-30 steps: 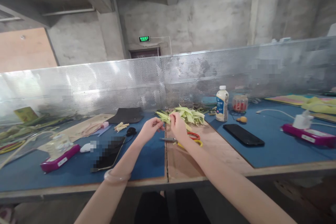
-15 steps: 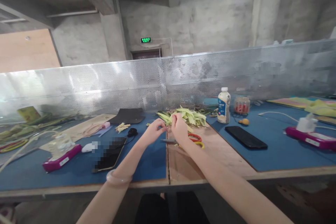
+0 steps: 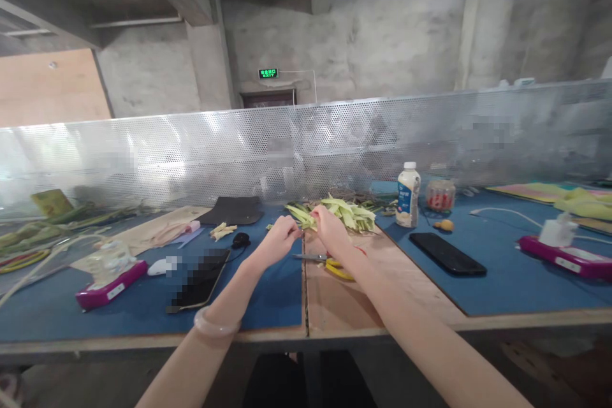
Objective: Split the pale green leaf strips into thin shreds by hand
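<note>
My left hand [image 3: 278, 240] is over the table's middle seam with its fingers curled together, and whatever lies in its pinch is too small to name. Close to its right, my right hand [image 3: 329, 227] is also closed in a pinch, its fingertips at the near edge of a heap of pale green leaf strips [image 3: 356, 215]. What the right fingers grip cannot be made out. Beneath the right wrist lie scissors with yellow handles [image 3: 340, 269], their blades pointing left; my forearm partly hides a red loop beside them.
Left of my hands are a dark tablet [image 3: 203, 284], a white mouse [image 3: 162, 266] and a purple power strip [image 3: 112, 285]. To the right stand a bottle [image 3: 407, 196] and a glass jar [image 3: 440, 196], with a black phone [image 3: 447, 254] nearer. A perforated metal panel [image 3: 229, 153] borders the back.
My left thumb and fingers have come together. The right forearm has shifted slightly and now covers more of the red loop by the scissors. The view has moved a little.
</note>
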`<move>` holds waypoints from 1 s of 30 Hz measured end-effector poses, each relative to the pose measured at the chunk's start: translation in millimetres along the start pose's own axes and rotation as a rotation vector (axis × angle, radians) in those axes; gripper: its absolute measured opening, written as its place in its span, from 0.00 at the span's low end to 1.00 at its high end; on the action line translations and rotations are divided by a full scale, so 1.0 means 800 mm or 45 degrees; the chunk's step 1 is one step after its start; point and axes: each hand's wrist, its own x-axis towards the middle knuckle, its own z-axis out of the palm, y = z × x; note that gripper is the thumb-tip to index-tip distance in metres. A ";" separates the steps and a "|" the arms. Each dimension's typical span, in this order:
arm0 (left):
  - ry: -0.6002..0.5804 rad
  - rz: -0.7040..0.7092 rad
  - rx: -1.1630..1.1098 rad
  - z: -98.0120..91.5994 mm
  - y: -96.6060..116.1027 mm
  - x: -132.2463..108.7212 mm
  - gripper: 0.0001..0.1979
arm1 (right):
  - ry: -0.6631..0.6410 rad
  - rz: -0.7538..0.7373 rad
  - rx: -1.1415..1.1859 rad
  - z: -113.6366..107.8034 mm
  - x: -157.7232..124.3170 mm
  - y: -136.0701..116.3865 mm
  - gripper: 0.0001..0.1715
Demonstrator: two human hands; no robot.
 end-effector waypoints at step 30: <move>0.171 -0.017 0.193 -0.001 -0.008 -0.004 0.09 | -0.198 0.130 0.637 0.006 0.000 0.007 0.15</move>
